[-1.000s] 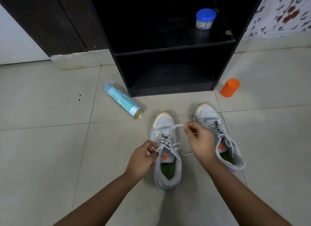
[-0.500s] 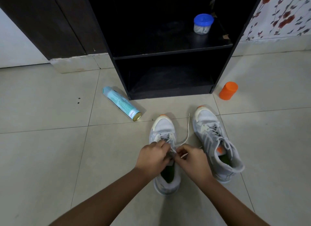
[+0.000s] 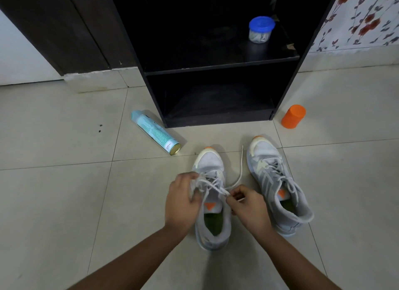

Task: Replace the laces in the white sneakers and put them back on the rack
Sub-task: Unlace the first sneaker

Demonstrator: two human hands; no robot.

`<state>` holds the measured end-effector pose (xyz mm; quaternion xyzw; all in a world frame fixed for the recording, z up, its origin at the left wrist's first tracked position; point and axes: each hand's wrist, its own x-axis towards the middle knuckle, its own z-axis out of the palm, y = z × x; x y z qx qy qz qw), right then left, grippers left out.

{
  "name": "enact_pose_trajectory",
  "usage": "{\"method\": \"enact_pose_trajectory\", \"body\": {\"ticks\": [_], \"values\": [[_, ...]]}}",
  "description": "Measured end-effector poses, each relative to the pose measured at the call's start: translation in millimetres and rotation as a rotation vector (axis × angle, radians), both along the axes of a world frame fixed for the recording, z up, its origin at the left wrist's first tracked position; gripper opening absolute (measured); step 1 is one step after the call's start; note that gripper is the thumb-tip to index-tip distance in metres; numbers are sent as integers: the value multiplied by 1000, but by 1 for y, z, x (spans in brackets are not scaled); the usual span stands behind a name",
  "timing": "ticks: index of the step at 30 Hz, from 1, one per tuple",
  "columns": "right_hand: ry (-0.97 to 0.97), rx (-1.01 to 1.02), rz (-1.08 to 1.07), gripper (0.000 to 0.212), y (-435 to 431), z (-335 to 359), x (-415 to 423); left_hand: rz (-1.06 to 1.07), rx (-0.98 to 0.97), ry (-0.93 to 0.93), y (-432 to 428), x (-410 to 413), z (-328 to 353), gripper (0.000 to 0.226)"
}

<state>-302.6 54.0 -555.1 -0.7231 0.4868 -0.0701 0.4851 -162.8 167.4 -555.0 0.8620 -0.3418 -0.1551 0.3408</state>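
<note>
Lacing is being done on the floor, just in front of the black wooden rack [image 3: 216, 119]. One white mesh sneaker [image 3: 212, 229] is steadied by the left hand [image 3: 181, 203], its fingers [image 3: 192, 178] curled on the upper. The loose white lace [image 3: 237, 178] is pinched by the right hand [image 3: 248, 210], probably for threading.

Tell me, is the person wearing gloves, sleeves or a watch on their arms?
No. Both the left hand and the right hand are bare, with no gloves or rings to see. The left forearm and right forearm show no sleeves, watch or bracelet as far as the picture reaches.
</note>
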Motion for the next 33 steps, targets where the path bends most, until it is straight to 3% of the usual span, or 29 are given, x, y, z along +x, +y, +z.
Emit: {"method": "enact_pose_trajectory", "body": {"ticks": [3,6,8,10,11,12,14,18,20,22,25,27,29,30,33], "values": [[-5,-6,0,13,0,1,2,-371,94,-466,-11,-6,7,25],[-7,-14,13,13,0,0,2,-435,81,-601,-19,-3,7,25],[-5,-9,9,13,-2,0,1,-208,-45,-386,-14,1,6,24],[-17,9,-8,13,-2,0,0,187,-188,57,-5,14,1,14],[-13,7,1,14,-2,-1,0,333,-186,200,-2,20,-2,10],[-3,-10,25,16,-2,0,1,358,-98,198,2,25,-4,7],[16,-47,65,19,0,1,2,168,94,-51,8,24,-9,21],[6,-89,75,22,0,6,4,-375,134,-529,-6,1,4,28],[8,-105,78,23,0,7,4,-472,122,-629,-11,0,4,23],[12,-104,78,22,0,7,3,-427,25,-567,-10,4,1,21],[24,-71,66,19,-3,2,1,18,-164,-65,-2,17,-3,11],[24,-36,72,17,-4,1,3,280,-62,157,2,29,-7,16],[30,-34,104,13,-3,3,6,313,176,56,8,33,-8,48],[36,-45,130,13,-3,6,7,286,168,-22,9,30,-7,54],[48,-85,209,21,-2,12,8,51,53,-10,4,11,5,39]]}}
